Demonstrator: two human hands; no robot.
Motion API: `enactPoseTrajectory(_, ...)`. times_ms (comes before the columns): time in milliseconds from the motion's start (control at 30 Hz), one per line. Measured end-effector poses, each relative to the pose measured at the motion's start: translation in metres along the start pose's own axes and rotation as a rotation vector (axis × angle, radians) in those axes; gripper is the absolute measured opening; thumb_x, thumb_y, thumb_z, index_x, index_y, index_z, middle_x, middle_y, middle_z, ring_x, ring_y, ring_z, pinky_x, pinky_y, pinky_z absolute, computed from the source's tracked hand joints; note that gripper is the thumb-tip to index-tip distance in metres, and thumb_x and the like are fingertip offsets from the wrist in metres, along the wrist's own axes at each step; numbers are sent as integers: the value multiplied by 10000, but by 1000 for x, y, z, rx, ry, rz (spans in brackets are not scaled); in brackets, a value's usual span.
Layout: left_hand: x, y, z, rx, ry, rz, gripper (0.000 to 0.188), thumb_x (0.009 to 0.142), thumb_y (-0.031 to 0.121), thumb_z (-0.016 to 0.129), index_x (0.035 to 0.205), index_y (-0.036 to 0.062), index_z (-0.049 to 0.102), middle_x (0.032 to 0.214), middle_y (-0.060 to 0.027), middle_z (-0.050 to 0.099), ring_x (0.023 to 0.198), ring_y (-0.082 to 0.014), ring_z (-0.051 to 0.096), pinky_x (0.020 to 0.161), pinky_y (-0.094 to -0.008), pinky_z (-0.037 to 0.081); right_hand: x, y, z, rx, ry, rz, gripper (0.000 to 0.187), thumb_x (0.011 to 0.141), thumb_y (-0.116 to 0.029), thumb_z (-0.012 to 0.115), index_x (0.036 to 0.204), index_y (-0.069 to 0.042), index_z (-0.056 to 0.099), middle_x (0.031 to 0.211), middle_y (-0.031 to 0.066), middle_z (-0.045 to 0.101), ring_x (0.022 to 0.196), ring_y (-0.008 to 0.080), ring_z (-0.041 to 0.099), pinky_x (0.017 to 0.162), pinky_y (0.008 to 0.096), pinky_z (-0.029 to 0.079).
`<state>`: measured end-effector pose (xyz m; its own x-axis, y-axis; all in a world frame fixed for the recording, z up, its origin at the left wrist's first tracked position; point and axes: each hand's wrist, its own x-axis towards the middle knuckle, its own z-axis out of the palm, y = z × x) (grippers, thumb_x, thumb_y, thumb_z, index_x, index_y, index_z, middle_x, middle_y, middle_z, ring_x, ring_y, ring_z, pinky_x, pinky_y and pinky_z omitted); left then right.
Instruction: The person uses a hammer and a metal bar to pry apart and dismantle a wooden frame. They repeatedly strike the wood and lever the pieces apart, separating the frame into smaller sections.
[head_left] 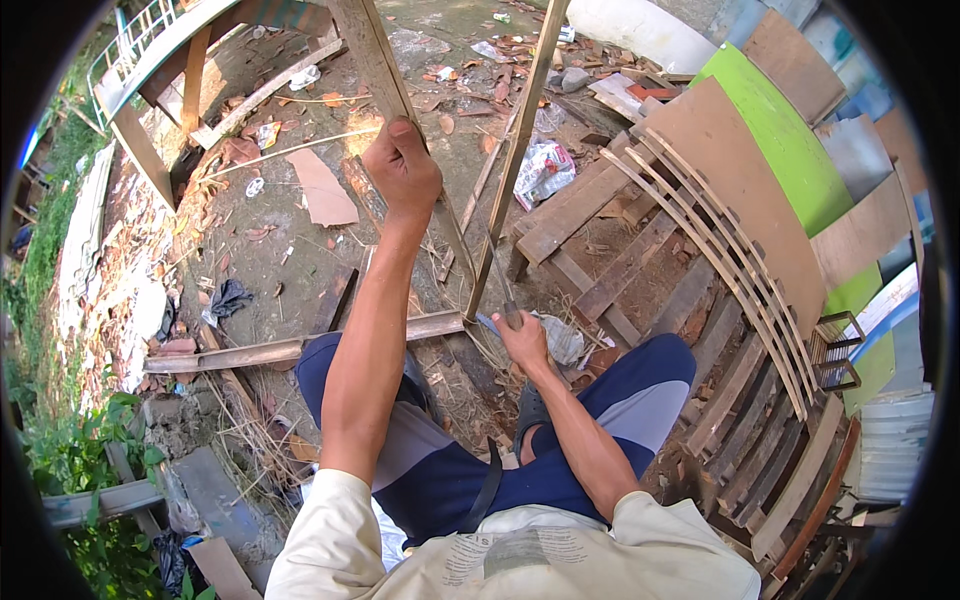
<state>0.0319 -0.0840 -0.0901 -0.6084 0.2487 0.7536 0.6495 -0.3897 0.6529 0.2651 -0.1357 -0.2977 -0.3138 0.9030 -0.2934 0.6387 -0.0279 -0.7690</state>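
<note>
My left hand [403, 172] is closed in a fist around an upright wooden board [372, 60], which runs down from the far edge toward the ground between my knees. A second, narrower wooden strip [522, 130] leans beside it, and the two come close together at the lower ends. My right hand [525, 342] is wrapped around the grip of a long, thin metal tool [505, 278], pointing away from me alongside the narrow strip. Its exact kind is hard to make out. A horizontal wooden beam [290, 350] lies across in front of my left knee.
A slatted wooden pallet [640, 262] and several long thin strips [730, 240] lie to the right, before brown and green panels [780, 130]. A wooden frame [195, 75] stands far left. Cardboard [322, 187], leaves and litter cover the dirt; plants [95, 445] grow at left.
</note>
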Motion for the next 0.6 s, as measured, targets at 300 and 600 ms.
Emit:
enactPoseTrajectory(300,3,-3,4,-73,-15,3,623,1043,486,356,619,35,422,523,14,382,499,-85,359,462,-293,248,22,-10,17,204,4,-5,406,823,-380,721,837,21,660,728,182,670,684,336,654,650,440,491)
enactPoseTrajectory(600,0,9,-4,62,-63,-15,704,1039,551,284,609,28,477,531,12,425,501,-104,391,484,-294,269,-8,113,66,517,-616,739,189,878,-179,625,738,-83,541,565,32,491,441,165,463,485,350,421)
